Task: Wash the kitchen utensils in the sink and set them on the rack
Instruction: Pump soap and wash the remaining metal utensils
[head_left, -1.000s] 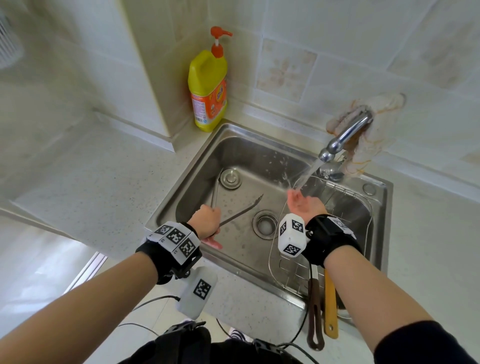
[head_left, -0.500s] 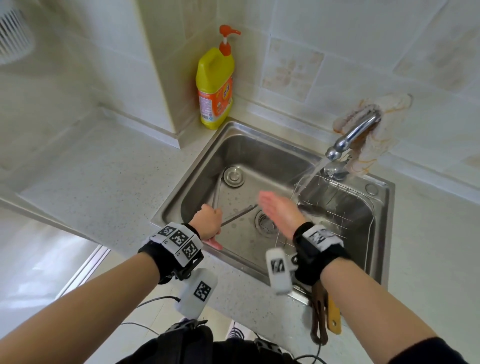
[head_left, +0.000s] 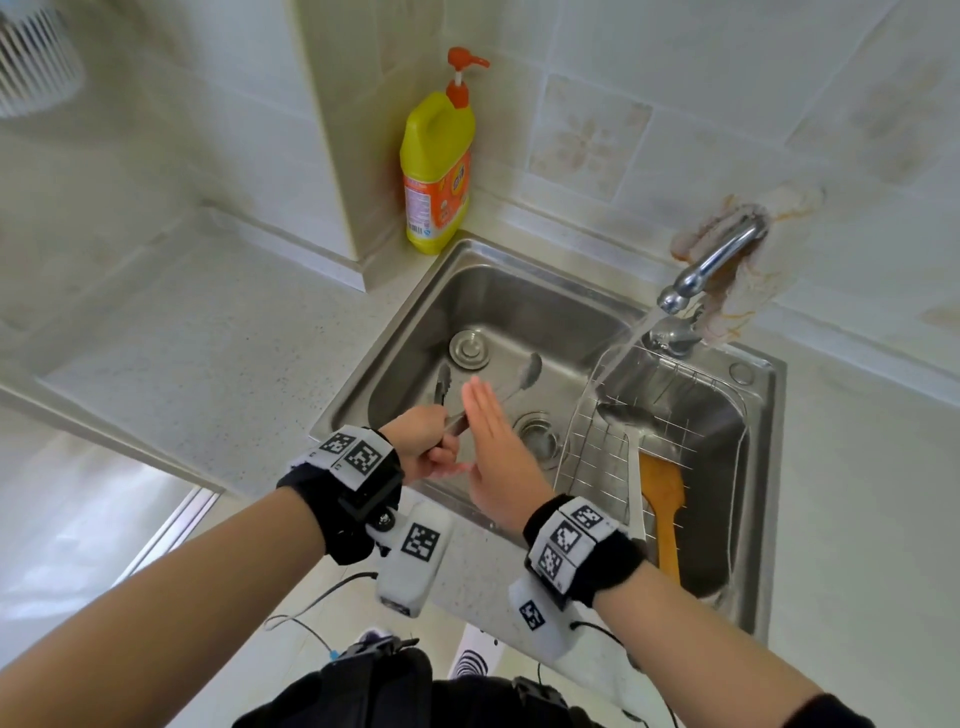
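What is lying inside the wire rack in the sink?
A metal spoon and a wooden spatula lie in the wire rack. The right wristband covers the near end of the spoon's handle; whatever else lies there is hidden.

Glossy steel sink (head_left: 405, 332), wire metal rack (head_left: 597, 452), wooden spatula (head_left: 662, 493), speckled matt stone counter (head_left: 218, 353)

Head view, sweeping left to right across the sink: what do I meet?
Left hand gripping the tongs → open right hand → metal spoon in the wire rack → wooden spatula → sink right rim.
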